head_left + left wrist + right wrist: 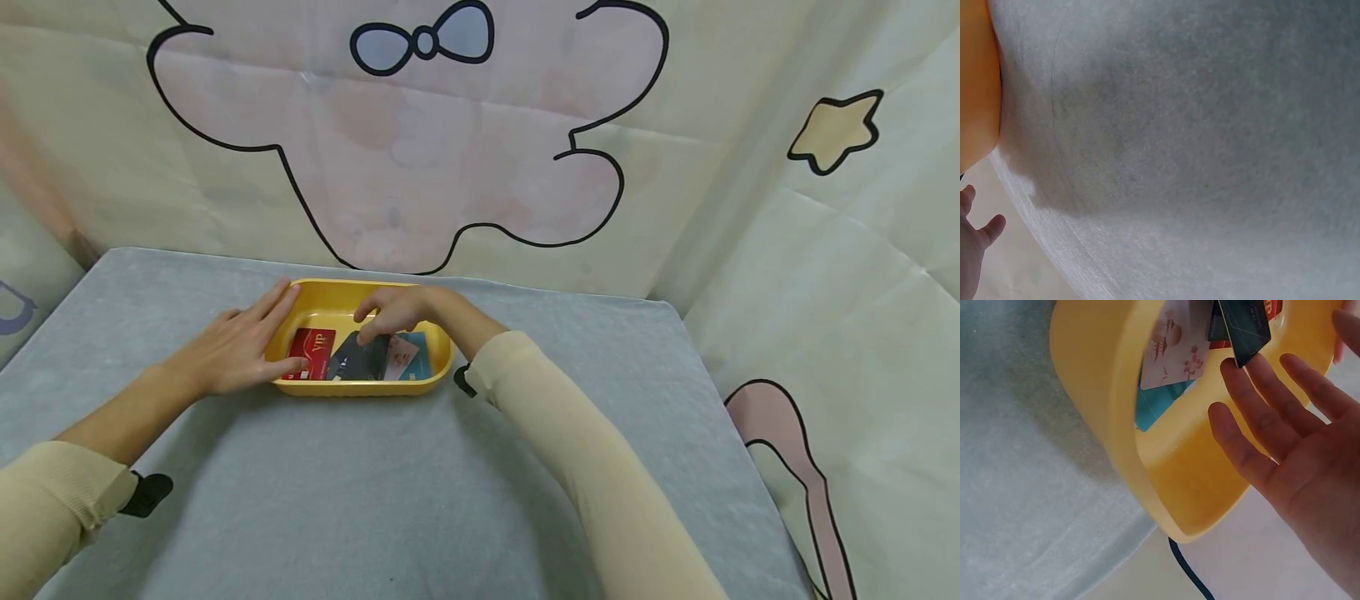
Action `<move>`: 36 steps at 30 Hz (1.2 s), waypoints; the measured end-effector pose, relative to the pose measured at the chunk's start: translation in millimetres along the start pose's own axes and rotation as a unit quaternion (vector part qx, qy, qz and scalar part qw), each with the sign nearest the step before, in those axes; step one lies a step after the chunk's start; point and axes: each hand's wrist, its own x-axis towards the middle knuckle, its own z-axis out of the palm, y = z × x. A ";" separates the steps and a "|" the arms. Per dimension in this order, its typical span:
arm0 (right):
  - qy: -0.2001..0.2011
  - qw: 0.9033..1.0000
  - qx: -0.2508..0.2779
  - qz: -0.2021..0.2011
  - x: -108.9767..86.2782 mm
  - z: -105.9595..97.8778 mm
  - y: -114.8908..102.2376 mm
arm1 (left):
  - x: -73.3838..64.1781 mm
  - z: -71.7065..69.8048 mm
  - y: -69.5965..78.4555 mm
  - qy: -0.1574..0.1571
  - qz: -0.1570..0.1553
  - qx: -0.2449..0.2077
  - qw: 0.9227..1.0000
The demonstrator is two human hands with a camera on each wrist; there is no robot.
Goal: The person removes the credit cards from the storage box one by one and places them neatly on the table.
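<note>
A yellow tray (360,389) stands on the grey cloth and holds several cards. My left hand (232,350) rests at its left end, fingers straight along the rim and thumb reaching over the inside by a red VIP card (321,340). Over the tray is my right hand (401,312). In the right wrist view its fingertips touch the lower edge of a black card (1249,328), which is tilted up, and the thumb stays apart from it. Beside that lie a pink card (1175,353) with a flower print and a blue card (1157,403).
Grey cloth (360,492) covers the table around the tray. Behind it hangs a pale curtain (705,167) with cartoon drawings, and another stretch of curtain runs along the right side.
</note>
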 end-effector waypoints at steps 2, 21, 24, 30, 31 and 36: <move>0.003 1.000 0.000 -0.010 -0.7 -0.2 -0.6 | 0.1 -0.5 0.6 -0.002 0.000 0.002 1.000; 0.060 0.995 -0.039 -0.075 -1.2 5.7 -13.8 | 1.2 0.1 1.7 -0.010 -0.012 0.000 1.000; 0.056 0.995 -0.032 -0.076 -2.6 5.1 -14.9 | 1.7 0.1 1.1 -0.012 -0.011 0.000 1.000; 0.052 0.995 -0.038 -0.072 -5.3 4.6 -15.3 | 1.2 0.0 1.7 -0.012 -0.005 0.007 1.000; 0.051 0.995 -0.039 -0.072 -5.9 5.0 -15.5 | 1.1 -0.1 1.9 -0.013 -0.005 0.007 1.000; 0.045 0.995 -0.053 -0.076 -8.0 9.1 -16.4 | 1.2 0.1 1.9 -0.013 -0.004 0.006 1.000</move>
